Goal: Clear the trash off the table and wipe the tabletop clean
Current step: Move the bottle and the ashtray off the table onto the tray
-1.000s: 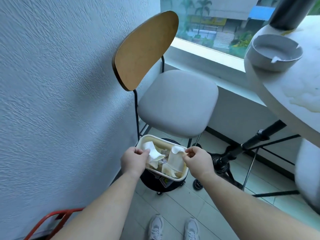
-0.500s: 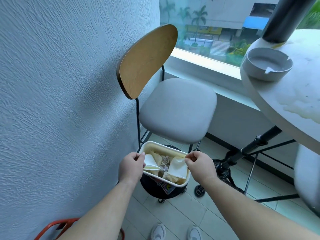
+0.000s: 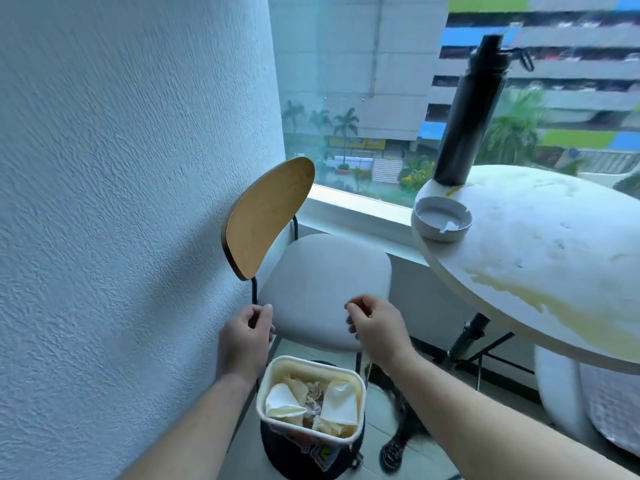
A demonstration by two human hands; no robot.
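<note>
Balcony corner: rough white wall (image 3: 104, 202) all down the left, window (image 3: 346, 98) w/ buildings far behind. L hand (image 3: 247, 336) is up at the left edge of the chair (image 3: 322, 289) seat, fingers curled in, thumb to forefinger, nothing in it that I can see.

Below and btw both hands, near me on the floor, is the dark bin (image 3: 280, 448) w/ the cream takeaway box (image 3: 311, 362) sitting across its mouth, a bit tilted, not sunk in. Box contents: folded white paper (image 3: 281, 405) at left, another white piece at right, crumpled brownish scraps (image 3: 313, 398) in the middle. Approx full.

R hand (image 3: 375, 329) has the same pose: curled, empty as far as I can tell, clear of the box, over the seat's near right edge.

Step, as I judge it: the trash drop at the bin. To do it well I'd take the box by its two short ends and angle it down into the bin so it can't slide off the rim. No squeezing, since the thin walls prob flex and spill scraps.

Right side: round white table (image 3: 554, 220). Grey ashtray (image 3: 433, 234) sits at its left edge w/ a small white scrap (image 3: 450, 225) inside, little else visible in it. Black bottle (image 3: 464, 126) stands just beyond, cap on, contents hidden. Yellowish stain (image 3: 554, 306) spreads over the near part of the top, so wiping isn't done. No cloth in view.
</note>
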